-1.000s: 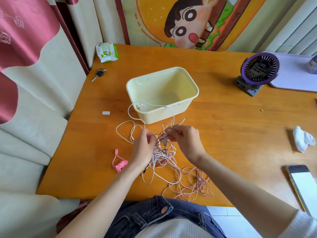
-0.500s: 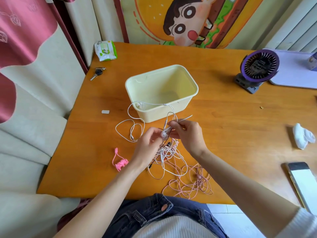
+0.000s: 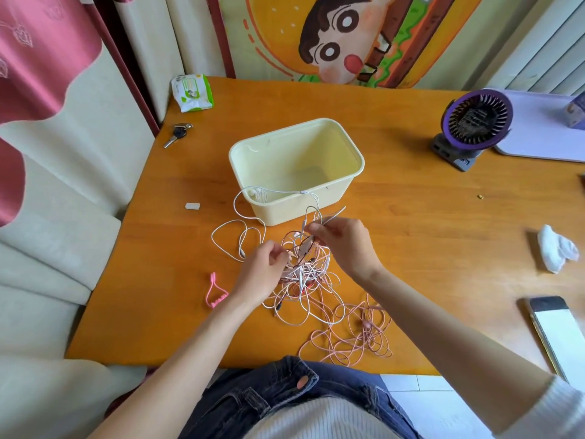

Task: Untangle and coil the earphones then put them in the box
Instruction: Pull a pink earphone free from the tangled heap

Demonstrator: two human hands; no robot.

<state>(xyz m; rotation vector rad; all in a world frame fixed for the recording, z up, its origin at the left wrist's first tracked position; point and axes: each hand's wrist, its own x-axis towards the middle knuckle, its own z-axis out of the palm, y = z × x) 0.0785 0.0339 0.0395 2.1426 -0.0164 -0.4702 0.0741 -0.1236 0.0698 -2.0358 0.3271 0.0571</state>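
Fingers (image 3: 315, 230) of the right hand (image 3: 346, 245) are pinched narrow on a thin white strand at the top of the tangled earphones (image 3: 304, 274), holding it just above the knot. Fingers (image 3: 280, 253) of the left hand (image 3: 261, 275) are curled close against the knot's left side and appear to grip cords, though which strand is too fine to tell. The tangle lies under and between both sets of fingertips. Pink loops (image 3: 354, 340) trail back toward the wrists, and white loops (image 3: 235, 239) spread beyond the left fingertips. The box (image 3: 285, 213) stands open just beyond the fingertips, with a white strand draped over its near rim. The cords are probably light, limp and prone to snagging, with delicate earbuds and plugs. They are best taken by a free end or plug and drawn gently, never yanked.
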